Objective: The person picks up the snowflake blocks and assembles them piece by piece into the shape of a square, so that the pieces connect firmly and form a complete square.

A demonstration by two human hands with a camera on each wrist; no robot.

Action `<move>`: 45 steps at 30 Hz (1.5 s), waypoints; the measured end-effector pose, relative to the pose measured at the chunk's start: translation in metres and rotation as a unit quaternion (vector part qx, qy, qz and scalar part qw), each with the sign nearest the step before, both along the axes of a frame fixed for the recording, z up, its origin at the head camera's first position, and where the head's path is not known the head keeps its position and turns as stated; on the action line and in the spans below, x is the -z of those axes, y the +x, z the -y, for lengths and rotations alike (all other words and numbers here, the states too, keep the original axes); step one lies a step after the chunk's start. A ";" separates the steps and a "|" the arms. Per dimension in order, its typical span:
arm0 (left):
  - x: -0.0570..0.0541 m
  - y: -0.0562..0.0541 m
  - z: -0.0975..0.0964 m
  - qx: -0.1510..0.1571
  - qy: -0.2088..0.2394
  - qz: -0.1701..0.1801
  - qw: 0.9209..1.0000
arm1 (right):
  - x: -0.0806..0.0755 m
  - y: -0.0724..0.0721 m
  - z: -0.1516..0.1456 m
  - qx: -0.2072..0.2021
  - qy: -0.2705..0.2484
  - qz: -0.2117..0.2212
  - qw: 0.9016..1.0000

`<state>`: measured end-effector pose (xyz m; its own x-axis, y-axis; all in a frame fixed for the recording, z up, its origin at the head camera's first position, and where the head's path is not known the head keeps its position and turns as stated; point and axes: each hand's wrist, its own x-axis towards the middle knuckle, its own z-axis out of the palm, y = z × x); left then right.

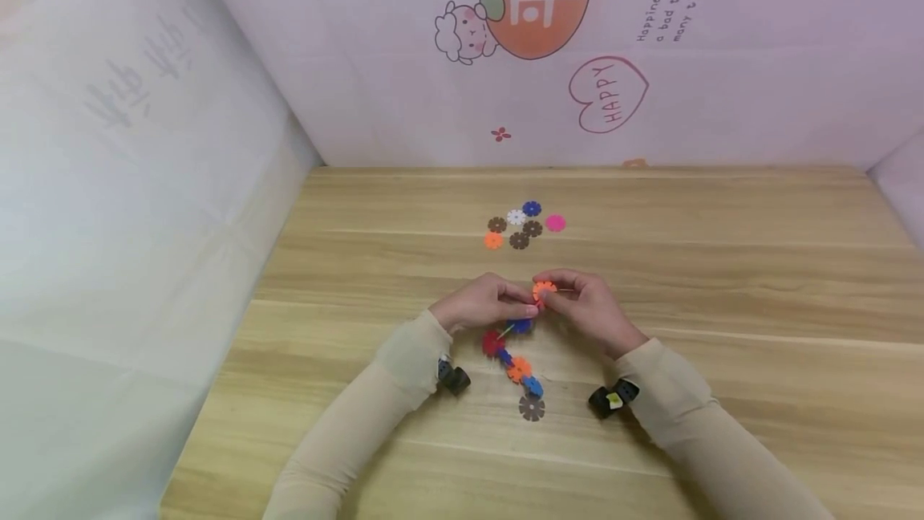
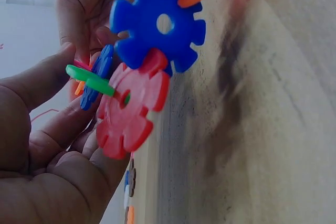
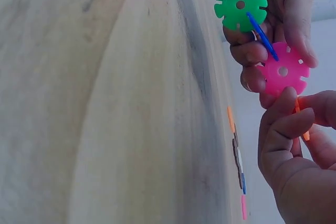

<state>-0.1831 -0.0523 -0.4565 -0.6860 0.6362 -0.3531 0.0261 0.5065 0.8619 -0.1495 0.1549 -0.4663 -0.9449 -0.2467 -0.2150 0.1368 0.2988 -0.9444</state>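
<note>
A chain of notched plastic discs runs between the hands and down onto the table. My left hand (image 1: 491,301) pinches a pink disc (image 3: 283,71) at the chain's upper end. Between finger and thumb, my right hand (image 1: 590,310) holds an orange disc (image 1: 545,293) against the pink one's edge. Below them, a blue disc (image 1: 519,326), a green disc (image 3: 240,5) and a red disc (image 2: 134,106) link up. Farther down come another blue disc (image 2: 157,22), an orange one (image 1: 518,370), a light blue one (image 1: 532,387) and a brown disc (image 1: 532,408).
Loose discs lie beyond the hands: a blue one (image 1: 532,208), a white one (image 1: 516,217), a pink one (image 1: 555,223), an orange one (image 1: 493,241) and several brown discs (image 1: 519,241). The wooden table (image 1: 361,239) meets a printed cloth wall (image 1: 404,119) at the back.
</note>
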 end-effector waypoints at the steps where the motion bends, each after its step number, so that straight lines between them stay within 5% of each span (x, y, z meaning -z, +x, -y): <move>1: 0.000 0.000 0.000 0.000 -0.002 0.000 1.000 | 0.000 0.000 0.000 0.002 -0.003 -0.001 1.000; 29: 0.001 -0.002 0.001 0.033 -0.010 0.000 0.999 | 0.001 0.000 -0.001 -0.012 -0.022 0.028 0.999; 40: 0.002 -0.001 0.003 -0.005 0.017 0.035 0.999 | 0.000 0.002 -0.001 -0.010 -0.057 0.057 0.997; 45: 0.002 -0.001 0.003 -0.003 0.003 0.019 1.000 | 0.000 0.003 -0.001 -0.003 -0.056 0.050 0.997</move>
<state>-0.1842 -0.0555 -0.4581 -0.6762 0.6338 -0.3756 -0.0107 0.5012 0.8652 -0.1461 0.1560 -0.4658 -0.9188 -0.2796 -0.2787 0.2308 0.1924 -0.9538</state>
